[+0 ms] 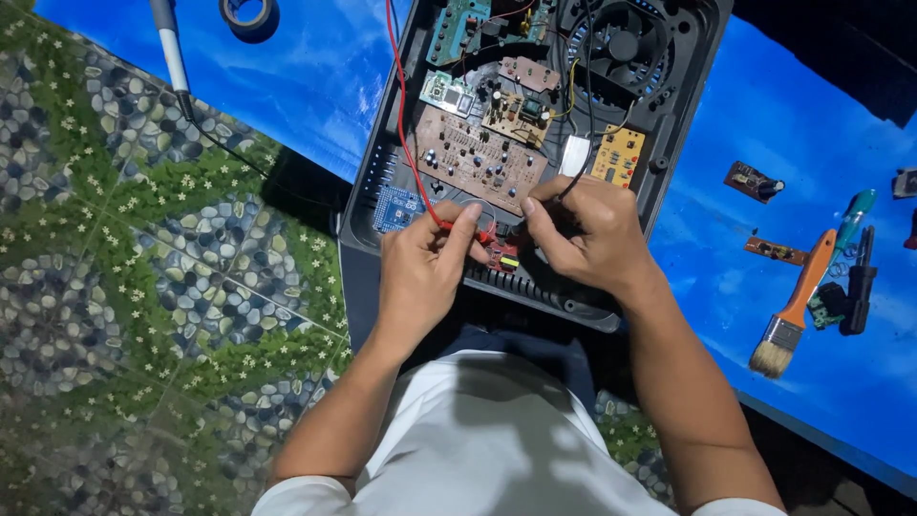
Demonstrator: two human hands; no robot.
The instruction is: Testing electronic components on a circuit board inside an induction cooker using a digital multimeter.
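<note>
Over the open black casing [382, 239] we work with both hands. Our left hand [420, 272] pinches a red probe [468, 230] on a red wire [406, 124]; beside it, our right hand [587, 229] curls around a black wire [585, 105]. Brown boards [478, 158] lie above; a brush [791, 315] rests far right on the blue mat [783, 124].

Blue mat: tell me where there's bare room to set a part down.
Free: the blue mat between the tape roll and open black casing; also between casing and paintbrush. Crowded: around the brush, screwdrivers and small boards.
</note>
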